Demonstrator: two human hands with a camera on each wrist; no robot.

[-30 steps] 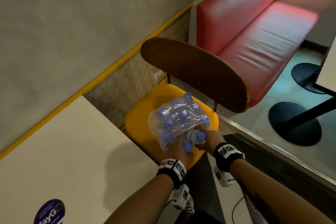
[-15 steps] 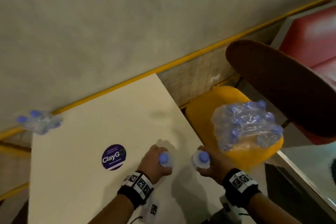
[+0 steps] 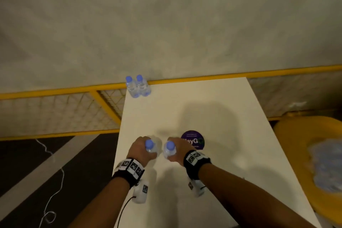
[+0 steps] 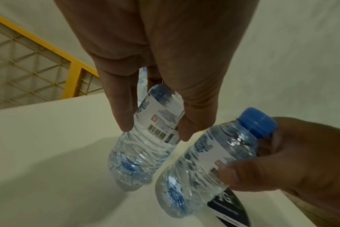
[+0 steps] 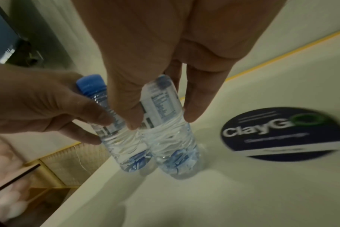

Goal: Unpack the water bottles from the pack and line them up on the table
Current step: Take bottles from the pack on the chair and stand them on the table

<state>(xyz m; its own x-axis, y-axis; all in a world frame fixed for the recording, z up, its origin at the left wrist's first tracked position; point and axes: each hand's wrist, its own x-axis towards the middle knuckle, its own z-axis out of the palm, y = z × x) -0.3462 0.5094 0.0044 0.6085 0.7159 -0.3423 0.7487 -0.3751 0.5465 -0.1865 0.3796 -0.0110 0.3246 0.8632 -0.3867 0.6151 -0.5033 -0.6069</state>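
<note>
Left hand (image 3: pixel 141 149): fingers wrapped round the label of one small blue-capped bottle (image 3: pixel 150 147), carried upright, its base just above the table (image 3: pixel 212 109).
Right hand (image 3: pixel 177 151): clamped likewise on a second bottle (image 3: pixel 169 149); in the right wrist view the two bottles are side by side and nearly touching.

Change noted: a second ago both hands were down at the pack on the chair seat, each taking a bottle. Now they are over the near part of the table, and the view has swung from the chair to the tabletop. By my reckoning the lift-out is finished and the set-down is the step in hand.

Already placed: two bottles (image 3: pixel 137 87), upright and touching, at the far left corner of the table by the yellow rail (image 3: pixel 203 76). The carried pair is well apart from them (a row would have to grow from that corner).

Pack (image 3: pixel 325 163): shrink-wrap on the yellow chair (image 3: pixel 296 135) at right, blurred; more blue caps seem to remain inside, number not countable.

Also present: round purple sticker (image 3: pixel 196 140) just beyond the right hand.
</note>
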